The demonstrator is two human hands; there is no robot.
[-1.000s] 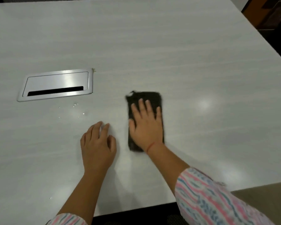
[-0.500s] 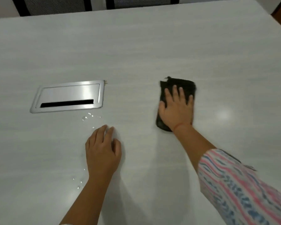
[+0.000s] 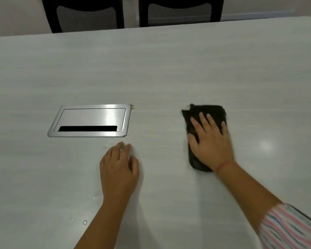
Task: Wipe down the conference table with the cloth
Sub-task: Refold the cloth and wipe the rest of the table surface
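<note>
The right hand [image 3: 209, 141] lies flat with straight, spread fingers pressing on the dark cloth [image 3: 203, 123], which sits folded under its palm on the pale surface [image 3: 151, 69]. The left hand [image 3: 118, 168] rests on the surface, fingers loosely bent, holding nothing. Just beyond its fingertips sits a metal cable hatch [image 3: 90, 121]; water droplets [image 3: 84, 221] lie beside its wrist. 2 chairs [image 3: 90, 15] stand at the far edge.

Striped pink-blue sleeve [image 3: 291, 229], red wrist thread [image 3: 225, 164]
</note>
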